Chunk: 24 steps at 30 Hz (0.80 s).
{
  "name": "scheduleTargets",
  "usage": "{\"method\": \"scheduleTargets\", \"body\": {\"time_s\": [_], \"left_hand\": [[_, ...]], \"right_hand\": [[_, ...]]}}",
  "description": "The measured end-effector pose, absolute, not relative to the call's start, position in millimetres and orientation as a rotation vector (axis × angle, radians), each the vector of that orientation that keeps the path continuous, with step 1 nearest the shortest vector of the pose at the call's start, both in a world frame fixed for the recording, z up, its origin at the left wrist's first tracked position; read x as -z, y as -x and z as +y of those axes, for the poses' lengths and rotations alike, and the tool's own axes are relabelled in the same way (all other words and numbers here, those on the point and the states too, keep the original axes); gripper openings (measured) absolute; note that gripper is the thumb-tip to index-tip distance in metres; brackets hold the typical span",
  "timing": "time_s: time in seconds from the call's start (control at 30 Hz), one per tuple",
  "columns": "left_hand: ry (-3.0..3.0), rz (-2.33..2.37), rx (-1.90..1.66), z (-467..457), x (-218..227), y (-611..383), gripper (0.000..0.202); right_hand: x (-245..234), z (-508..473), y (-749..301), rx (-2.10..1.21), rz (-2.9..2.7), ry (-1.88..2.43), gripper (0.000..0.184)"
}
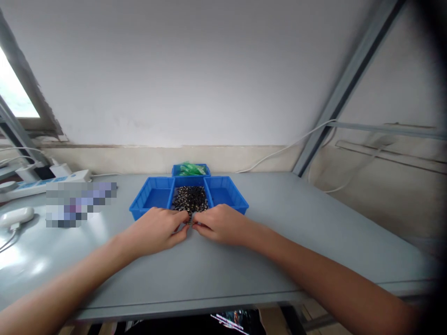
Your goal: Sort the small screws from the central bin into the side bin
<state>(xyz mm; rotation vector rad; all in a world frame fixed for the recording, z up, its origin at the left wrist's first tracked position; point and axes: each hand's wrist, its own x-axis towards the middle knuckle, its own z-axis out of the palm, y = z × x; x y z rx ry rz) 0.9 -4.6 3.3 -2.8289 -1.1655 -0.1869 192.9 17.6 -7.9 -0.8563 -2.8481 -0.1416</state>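
Observation:
My left hand (159, 229) and my right hand (220, 223) meet at the front of the middle blue bin (172, 197). Thumb and fingers of both are pinched on a small metal piece (190, 224), brassy in colour and too small to name. Behind my fingertips, the middle bin holds a heap of small dark and brass-coloured metal parts (190, 197). To its left stands a blue bin (156, 197) with a bare floor, and to its right another blue bin (225, 193) of the same kind.
At the back, a smaller blue bin (177, 170) holds green plastic bags (191, 169). On the left lie a white power strip (45, 184), a blurred-out object (82, 204) and a white case with a cable (16, 217). A white cable (279, 151) runs along the wall.

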Motion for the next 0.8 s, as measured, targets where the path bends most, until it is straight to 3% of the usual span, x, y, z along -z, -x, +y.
{"method": "scheduleTargets", "body": {"time_s": [0.47,0.8], "left_hand": [[2.845,-1.166,0.193,-3.6,0.2,-0.1,0.027],[2.823,-1.199,0.272,-4.4,-2.2,1.3,0.019]], "right_hand": [[8.7,14.9,-189.7,0.285,-2.871,0.934,0.023],[11.3,17.4,-191.5,0.191,-2.889,0.921,0.024]]}}
